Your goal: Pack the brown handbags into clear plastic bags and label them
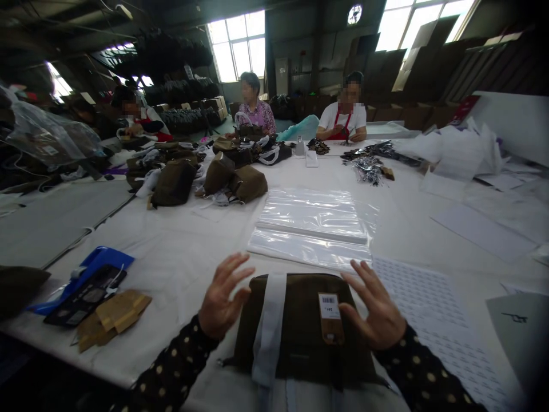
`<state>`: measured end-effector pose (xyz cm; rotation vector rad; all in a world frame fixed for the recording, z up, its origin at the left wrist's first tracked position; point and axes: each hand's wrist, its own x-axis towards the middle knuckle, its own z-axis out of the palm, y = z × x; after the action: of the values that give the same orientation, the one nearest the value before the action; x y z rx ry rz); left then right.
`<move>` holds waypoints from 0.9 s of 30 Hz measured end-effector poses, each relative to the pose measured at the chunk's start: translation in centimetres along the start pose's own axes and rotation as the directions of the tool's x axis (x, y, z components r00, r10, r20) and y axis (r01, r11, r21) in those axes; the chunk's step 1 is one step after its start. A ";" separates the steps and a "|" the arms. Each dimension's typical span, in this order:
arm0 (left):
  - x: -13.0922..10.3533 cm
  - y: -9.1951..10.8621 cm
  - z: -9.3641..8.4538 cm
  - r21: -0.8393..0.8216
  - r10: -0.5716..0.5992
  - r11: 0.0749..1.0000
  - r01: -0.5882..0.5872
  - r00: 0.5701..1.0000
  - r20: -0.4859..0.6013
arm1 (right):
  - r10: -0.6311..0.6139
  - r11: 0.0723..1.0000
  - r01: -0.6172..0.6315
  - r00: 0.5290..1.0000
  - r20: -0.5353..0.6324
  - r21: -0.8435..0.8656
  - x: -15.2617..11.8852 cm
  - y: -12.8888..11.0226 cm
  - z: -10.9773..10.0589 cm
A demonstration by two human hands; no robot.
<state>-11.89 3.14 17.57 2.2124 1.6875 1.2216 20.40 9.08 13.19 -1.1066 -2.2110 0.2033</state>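
An olive-brown bag (300, 355) lies on the white table right in front of me. A pale strap (271, 326) runs down its left part, and a brown tag with a white barcode label (329, 306) rests on its right part. My left hand (225, 297) is at the bag's left edge, fingers apart and holding nothing. Over the right edge, close to the tag, my right hand (375, 306) is spread and holds nothing. Beyond the bag lies a stack of clear plastic bags (311, 220).
More olive bags (174, 183) are heaped at the back left. A blue packet (100, 263) and brown paper pieces (114, 317) lie at left, printed sheets (433, 309) at right. Several people sit across the table (403, 217), near small metal parts (369, 166).
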 end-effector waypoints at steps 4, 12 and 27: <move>8.6 -4.6 1.9 -0.021 -0.153 0.988 0.155 0.984 0.092 | 0.109 0.982 -0.109 0.994 0.014 0.156 4.8 6.5 -0.2; 15.6 -13.4 17.3 0.144 -0.162 0.986 0.087 0.715 0.680 | 0.249 0.953 -0.300 0.860 0.446 0.047 8.1 13.6 9.9; 15.5 -17.1 19.2 0.226 -0.171 0.974 -0.017 0.598 0.783 | 0.302 0.953 -0.263 0.775 0.555 -0.152 8.8 15.3 11.3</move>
<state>-11.73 29.87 3.93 2.2126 1.4917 -0.0784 19.78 27.06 2.39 -1.5788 -2.5648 0.6816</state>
